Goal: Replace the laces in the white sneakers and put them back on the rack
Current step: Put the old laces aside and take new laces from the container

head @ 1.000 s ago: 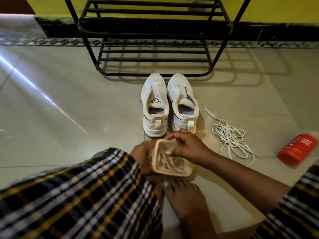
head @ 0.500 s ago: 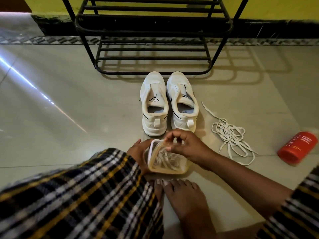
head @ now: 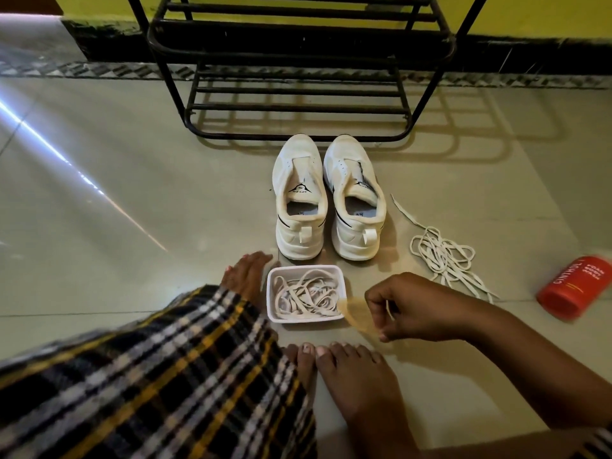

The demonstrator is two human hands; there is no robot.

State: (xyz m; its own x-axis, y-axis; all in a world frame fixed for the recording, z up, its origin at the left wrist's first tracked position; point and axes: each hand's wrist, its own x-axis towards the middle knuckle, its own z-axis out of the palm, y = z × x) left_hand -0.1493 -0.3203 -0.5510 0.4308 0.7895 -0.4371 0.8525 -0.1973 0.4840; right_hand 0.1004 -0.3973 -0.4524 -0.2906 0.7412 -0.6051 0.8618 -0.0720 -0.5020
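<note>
The right hand (head: pixel 414 308) hangs just right of a small white plastic container (head: pixel 306 293), its fingers curled and pinching the edge of a thin translucent lid (head: pixel 356 313), which is blurred and tilts down toward the floor beside the container's right rim. The left hand (head: pixel 246 274) rests at the container's left side with its fingers fairly straight and spread; whether it touches the wall of the container cannot be told, as a plaid-clothed knee (head: pixel 159 369) covers the wrist. The container sits uncovered on the tiled floor (head: pixel 116 226) and holds a tangle of white laces (head: pixel 308 298). Two bare feet (head: pixel 344 376) lie just below it.

Just beyond the container stand the two white sneakers (head: pixel 326 197), side by side, heels toward the person, unlaced, tongues up. To their right a loose pile of white shoelaces (head: pixel 443 256) lies on the floor, and farther right a red cylindrical bottle (head: pixel 574 286) lies on its side. Behind the sneakers stands the black metal shoe rack (head: pixel 298 91), against a yellow wall (head: pixel 530 11).
</note>
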